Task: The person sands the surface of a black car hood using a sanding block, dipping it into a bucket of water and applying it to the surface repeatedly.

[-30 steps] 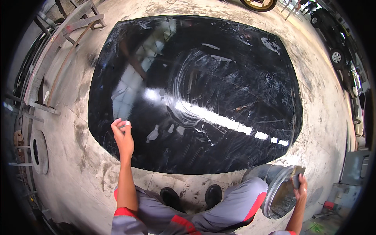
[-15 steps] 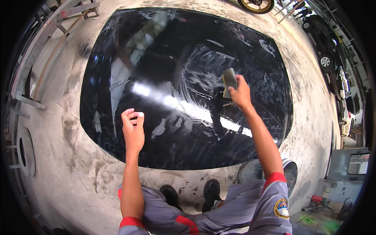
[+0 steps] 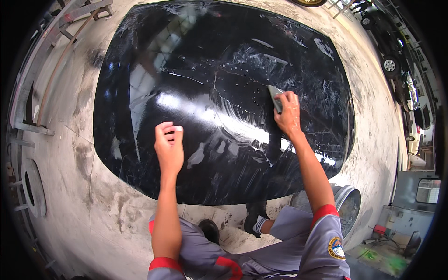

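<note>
Right hand (image 3: 288, 114) grasped grey block (image 3: 274, 97), left of its fingers (image 3: 283, 98), long axis roughly fore-aft over black panel (image 3: 140, 170); left hand (image 3: 170, 148) loosely curled, empty.

A pale concrete floor (image 3: 107, 228), blotched with dark stains and crossed by thin seams, spreads all around. A person's black shoes (image 3: 208, 231) stand on it near a round bucket (image 3: 350, 212); a grey tyre (image 3: 40, 186) is at the far left. Above the floor spreads a broad, glossy black panel (image 3: 224, 186) with rounded corners, its supports hidden. Water beads (image 3: 242, 60), whitish streaks (image 3: 233, 119) and dull grey patches (image 3: 196, 156) mark its surface.
</note>
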The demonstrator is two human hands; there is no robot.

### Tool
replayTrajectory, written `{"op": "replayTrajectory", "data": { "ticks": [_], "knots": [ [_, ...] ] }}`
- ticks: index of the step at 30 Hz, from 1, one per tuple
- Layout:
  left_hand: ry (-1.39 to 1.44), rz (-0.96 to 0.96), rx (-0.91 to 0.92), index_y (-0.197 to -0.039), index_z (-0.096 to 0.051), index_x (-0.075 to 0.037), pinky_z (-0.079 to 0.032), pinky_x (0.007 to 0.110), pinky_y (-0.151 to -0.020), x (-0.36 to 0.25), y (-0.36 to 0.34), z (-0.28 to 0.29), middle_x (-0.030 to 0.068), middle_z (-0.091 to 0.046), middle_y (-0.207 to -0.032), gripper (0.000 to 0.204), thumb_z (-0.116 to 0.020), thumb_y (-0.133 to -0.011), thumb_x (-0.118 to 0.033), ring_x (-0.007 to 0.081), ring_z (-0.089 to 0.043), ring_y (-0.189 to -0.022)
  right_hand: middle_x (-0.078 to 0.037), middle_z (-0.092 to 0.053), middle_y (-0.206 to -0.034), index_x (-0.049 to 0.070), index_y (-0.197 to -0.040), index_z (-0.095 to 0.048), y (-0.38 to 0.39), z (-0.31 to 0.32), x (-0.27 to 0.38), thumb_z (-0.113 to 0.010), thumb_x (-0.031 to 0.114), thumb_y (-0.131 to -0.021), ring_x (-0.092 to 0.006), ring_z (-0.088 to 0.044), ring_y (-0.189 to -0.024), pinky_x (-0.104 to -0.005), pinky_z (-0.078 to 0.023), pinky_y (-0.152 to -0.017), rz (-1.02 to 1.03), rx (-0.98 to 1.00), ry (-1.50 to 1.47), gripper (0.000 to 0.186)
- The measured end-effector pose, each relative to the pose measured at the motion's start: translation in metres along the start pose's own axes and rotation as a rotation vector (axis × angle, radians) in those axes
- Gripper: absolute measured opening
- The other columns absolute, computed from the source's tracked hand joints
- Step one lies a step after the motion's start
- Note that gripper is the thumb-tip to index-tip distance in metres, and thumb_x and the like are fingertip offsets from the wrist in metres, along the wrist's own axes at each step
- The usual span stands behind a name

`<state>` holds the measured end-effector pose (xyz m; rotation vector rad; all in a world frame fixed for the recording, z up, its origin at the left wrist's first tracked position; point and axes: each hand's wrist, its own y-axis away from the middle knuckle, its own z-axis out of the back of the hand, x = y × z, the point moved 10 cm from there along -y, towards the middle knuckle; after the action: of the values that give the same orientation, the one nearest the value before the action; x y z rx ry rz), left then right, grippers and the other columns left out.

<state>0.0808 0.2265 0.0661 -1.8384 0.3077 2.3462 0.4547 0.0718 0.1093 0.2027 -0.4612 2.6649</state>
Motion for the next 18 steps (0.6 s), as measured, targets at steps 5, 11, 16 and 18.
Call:
{"op": "replayTrajectory", "data": {
  "ticks": [5, 11, 16, 18],
  "knots": [
    [0.047, 0.071, -0.097, -0.125, -0.056, 0.0, -0.052, 0.029, -0.081, 0.001, -0.008, 0.035, 0.0107, -0.064, -0.111, 0.032, -0.066, -0.101, -0.019, 0.0152, -0.065, -0.092, -0.026, -0.03, -0.163, -0.006, -0.156, -0.031, 0.0, -0.05, 0.018, -0.05, 0.018, -0.104, -0.0426, -0.031, -0.15, -0.0507, -0.027, -0.123, 0.173, 0.117, 0.043, 0.06],
    [0.004, 0.081, -0.118, -0.126, -0.054, 0.001, -0.05, 0.028, -0.082, -0.012, 0.001, 0.043, 0.0096, -0.064, -0.11, 0.034, -0.065, -0.102, -0.02, 0.0141, -0.064, -0.091, -0.025, -0.028, -0.165, -0.005, -0.156, -0.031, -0.081, -0.076, 0.014, -0.042, 0.032, -0.107, -0.0387, -0.027, -0.154, -0.0499, -0.022, -0.125, 0.052, 0.086, 0.099, 0.062],
    [-0.081, 0.097, -0.16, -0.124, -0.056, -0.003, -0.048, 0.029, -0.083, 0.016, -0.003, 0.079, 0.0083, -0.068, -0.111, 0.03, -0.06, -0.104, -0.025, 0.0156, -0.066, -0.094, -0.026, -0.028, -0.165, -0.007, -0.155, -0.031, 0.04, -0.069, 0.153, -0.052, 0.036, -0.1, -0.0391, -0.026, -0.154, -0.0524, -0.022, -0.125, 0.283, 0.204, -0.018, 0.073],
    [0.009, 0.141, -0.204, -0.124, -0.057, -0.004, -0.049, 0.029, -0.082, 0.011, -0.01, 0.08, 0.0082, -0.068, -0.111, 0.029, -0.06, -0.104, -0.024, 0.0158, -0.066, -0.095, -0.027, -0.025, -0.165, -0.007, -0.156, -0.029, 0.109, -0.054, 0.203, -0.054, 0.034, -0.099, -0.0401, -0.026, -0.154, -0.0536, -0.021, -0.125, 0.429, 0.407, -0.192, 0.075]
  ]
}}
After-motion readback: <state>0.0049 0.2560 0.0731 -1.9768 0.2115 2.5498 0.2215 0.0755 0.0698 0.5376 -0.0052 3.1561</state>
